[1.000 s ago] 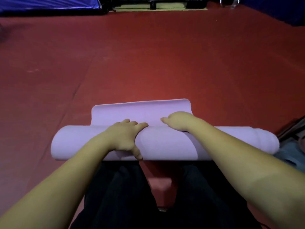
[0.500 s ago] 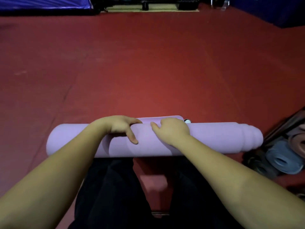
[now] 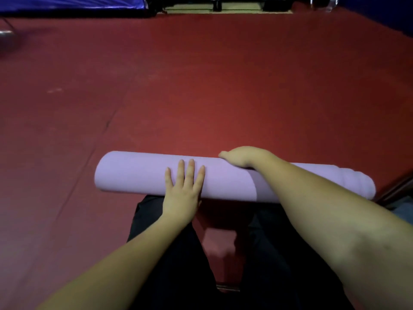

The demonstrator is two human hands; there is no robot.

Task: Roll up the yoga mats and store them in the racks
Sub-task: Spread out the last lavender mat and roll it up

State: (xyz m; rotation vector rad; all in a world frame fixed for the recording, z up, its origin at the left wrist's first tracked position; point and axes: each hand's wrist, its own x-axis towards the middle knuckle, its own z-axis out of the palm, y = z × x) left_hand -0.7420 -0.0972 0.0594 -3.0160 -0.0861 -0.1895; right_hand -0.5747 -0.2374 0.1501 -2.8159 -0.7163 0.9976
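An exercise studio or gym; wide red padded flooring [image 3: 201,74] (seamed), blue mat [image 3: 67,3] at the far edge.

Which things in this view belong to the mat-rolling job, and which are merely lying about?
Belonging to the job:
- purple yoga mat, fully rolled, on the floor
- left hand, flat on the roll
- right hand, curled over the roll's far side

Lying about:
- red floor
- blue tarp at the far edge

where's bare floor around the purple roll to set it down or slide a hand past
Bare red floor runs wide beyond the far side of the rolled purple mat, and also off its left end. It is crowded on the near side, where the knees sit, on top, where the left hand and right hand rest, and at the right end, near dark objects.
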